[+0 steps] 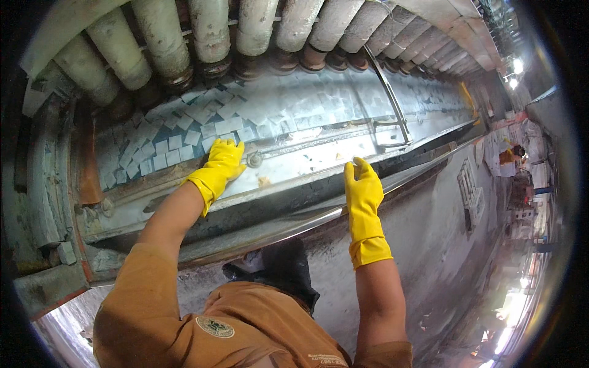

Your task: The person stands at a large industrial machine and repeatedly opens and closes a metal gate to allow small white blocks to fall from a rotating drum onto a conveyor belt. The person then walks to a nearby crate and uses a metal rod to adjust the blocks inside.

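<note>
Many small, pale square tiles [175,142] lie on a wet, blue-grey bed [294,113] beneath a row of rollers. My left hand [219,167], in a yellow rubber glove, reaches to the near edge of the tiles; its fingertips touch or nearly touch them, fingers stretched and thumb apart. My right hand [364,187], gloved alike, is held up over the near rim of the bed, well to the right of the left one. Its fingers point forward, a little bent and apart from the thumb, with nothing visible in them.
Thick, worn cylindrical rollers [254,27] line the far side. A metal bar [388,92] crosses the bed at the right. A metal ledge [294,164] with small broken chips runs along the near side. Stacked goods [537,159] stand at the far right.
</note>
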Tool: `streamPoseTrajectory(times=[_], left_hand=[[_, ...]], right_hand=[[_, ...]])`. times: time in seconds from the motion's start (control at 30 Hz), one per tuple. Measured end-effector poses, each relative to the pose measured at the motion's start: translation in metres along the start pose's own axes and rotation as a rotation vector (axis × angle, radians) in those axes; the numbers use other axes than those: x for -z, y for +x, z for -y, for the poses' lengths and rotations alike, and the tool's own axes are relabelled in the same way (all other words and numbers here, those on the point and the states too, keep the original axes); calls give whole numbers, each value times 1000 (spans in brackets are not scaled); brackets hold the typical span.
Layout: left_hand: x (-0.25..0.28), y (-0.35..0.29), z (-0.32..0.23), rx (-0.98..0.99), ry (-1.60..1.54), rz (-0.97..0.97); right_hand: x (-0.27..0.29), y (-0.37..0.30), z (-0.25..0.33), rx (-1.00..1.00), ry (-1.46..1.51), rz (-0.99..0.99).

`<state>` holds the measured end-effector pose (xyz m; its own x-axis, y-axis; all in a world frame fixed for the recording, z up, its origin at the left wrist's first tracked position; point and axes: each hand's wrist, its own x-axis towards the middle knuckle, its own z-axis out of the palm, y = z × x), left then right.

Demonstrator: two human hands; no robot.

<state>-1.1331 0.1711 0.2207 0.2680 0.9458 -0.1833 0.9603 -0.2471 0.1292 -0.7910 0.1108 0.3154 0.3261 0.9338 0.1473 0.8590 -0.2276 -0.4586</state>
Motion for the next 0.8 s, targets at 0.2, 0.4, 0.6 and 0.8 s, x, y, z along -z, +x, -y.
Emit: streamPoseTrajectory(times=[0.2, 0.4, 0.6, 0.8], left_hand=[[-16, 9, -14, -33, 18, -102], [-14, 3, -4, 52, -106, 62], [1, -4, 5, -85, -222, 61], [29, -45, 3, -101, -315, 93]], right_hand=[[1, -1, 1, -29, 72, 17], [-4, 0, 2, -21, 106, 19], [3, 0, 2, -34, 153, 67], [-1, 6, -3, -4, 211, 86]])
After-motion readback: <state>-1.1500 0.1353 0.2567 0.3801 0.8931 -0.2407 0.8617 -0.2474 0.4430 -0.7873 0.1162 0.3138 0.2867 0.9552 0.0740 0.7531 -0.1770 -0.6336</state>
